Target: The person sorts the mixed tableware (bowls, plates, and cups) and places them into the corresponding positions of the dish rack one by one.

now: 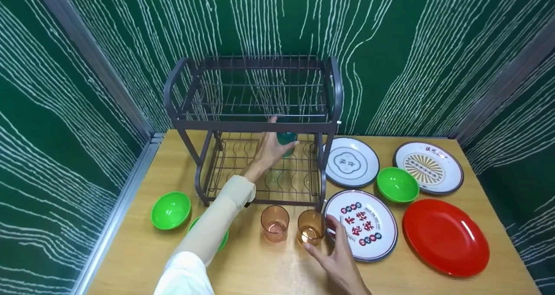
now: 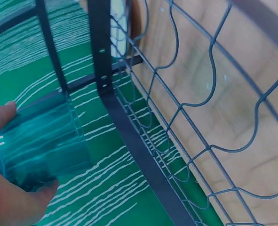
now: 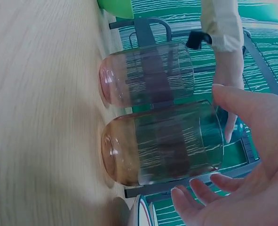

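My left hand [image 1: 269,151] grips a teal drinking glass [image 1: 286,139] inside the lower tier of the dark dish rack [image 1: 260,126]. In the left wrist view, the thumb and fingers hold the glass tilted on its side near the wire shelf [image 2: 181,106]. My right hand [image 1: 340,260] is spread beside an amber glass [image 1: 310,230] standing on the table, its thumb and fingers on either side, uncurled. In the right wrist view, the fingertips [image 3: 200,190] lie close to the amber glass's rim. A pinkish-orange glass [image 1: 275,225] stands just left of it.
Green bowls [image 1: 171,210] sit at the left, one partly behind my left sleeve. To the right are patterned white plates [image 1: 360,225], another green bowl [image 1: 397,185] and a red oval plate [image 1: 445,237]. Green walls [image 1: 390,39] enclose the table.
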`<action>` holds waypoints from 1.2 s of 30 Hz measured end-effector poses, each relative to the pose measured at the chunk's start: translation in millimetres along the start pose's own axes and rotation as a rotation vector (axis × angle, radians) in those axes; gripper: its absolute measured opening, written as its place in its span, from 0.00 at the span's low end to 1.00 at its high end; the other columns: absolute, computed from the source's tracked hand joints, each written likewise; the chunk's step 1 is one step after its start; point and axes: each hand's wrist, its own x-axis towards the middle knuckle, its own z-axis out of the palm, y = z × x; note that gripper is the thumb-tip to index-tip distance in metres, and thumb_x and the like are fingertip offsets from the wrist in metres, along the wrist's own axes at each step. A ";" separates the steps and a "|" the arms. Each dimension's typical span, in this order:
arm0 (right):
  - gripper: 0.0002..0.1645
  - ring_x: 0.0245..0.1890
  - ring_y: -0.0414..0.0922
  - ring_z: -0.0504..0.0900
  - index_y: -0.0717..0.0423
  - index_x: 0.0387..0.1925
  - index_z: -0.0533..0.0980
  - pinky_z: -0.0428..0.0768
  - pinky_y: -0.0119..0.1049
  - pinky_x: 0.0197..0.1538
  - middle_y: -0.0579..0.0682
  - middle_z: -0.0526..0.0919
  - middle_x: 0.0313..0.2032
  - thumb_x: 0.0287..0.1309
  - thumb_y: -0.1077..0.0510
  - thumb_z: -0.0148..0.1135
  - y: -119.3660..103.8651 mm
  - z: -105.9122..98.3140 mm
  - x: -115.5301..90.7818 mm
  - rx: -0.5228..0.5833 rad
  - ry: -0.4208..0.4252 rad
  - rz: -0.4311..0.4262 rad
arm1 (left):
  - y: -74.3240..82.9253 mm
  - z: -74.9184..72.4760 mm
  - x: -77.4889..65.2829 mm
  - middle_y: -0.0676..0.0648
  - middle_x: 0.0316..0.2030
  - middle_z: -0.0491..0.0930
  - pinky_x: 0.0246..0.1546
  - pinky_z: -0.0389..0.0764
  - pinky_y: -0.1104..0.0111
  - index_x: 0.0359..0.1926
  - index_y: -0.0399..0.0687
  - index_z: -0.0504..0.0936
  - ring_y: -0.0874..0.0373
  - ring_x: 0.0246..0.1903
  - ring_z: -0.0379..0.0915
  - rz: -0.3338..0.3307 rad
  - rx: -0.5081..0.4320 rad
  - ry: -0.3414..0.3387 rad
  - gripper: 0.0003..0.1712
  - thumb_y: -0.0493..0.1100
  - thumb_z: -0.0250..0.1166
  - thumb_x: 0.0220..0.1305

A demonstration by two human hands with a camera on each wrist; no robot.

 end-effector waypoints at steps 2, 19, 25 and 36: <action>0.57 0.67 0.58 0.70 0.67 0.72 0.59 0.66 0.54 0.71 0.63 0.69 0.66 0.49 0.51 0.82 0.9 2.9 0.3 0.014 0.005 -0.020 | -3.5 6.8 4.0 0.29 0.75 0.56 0.75 0.59 0.50 0.76 0.30 0.55 0.37 0.75 0.54 0.012 0.014 -0.017 0.52 0.40 0.77 0.61; 0.57 0.69 0.58 0.69 0.64 0.72 0.59 0.63 0.51 0.73 0.62 0.69 0.68 0.48 0.52 0.83 5.3 20.4 3.1 0.037 0.022 0.003 | -32.2 39.9 18.7 0.23 0.76 0.44 0.77 0.49 0.46 0.76 0.21 0.44 0.33 0.78 0.40 0.023 -0.007 -0.079 0.58 0.37 0.75 0.61; 0.56 0.70 0.58 0.68 0.63 0.73 0.60 0.62 0.54 0.74 0.62 0.68 0.68 0.51 0.49 0.82 7.8 22.4 4.6 0.052 0.021 0.036 | -34.7 48.1 20.9 0.26 0.78 0.44 0.77 0.50 0.45 0.78 0.26 0.41 0.34 0.78 0.39 -0.041 0.018 -0.119 0.58 0.39 0.73 0.64; 0.52 0.65 0.58 0.74 0.66 0.69 0.63 0.69 0.55 0.70 0.61 0.72 0.64 0.52 0.47 0.80 12.2 26.1 8.3 0.005 0.072 -0.040 | -42.6 57.5 32.4 0.29 0.77 0.51 0.75 0.57 0.47 0.80 0.33 0.43 0.37 0.76 0.52 -0.057 0.019 -0.152 0.58 0.42 0.74 0.64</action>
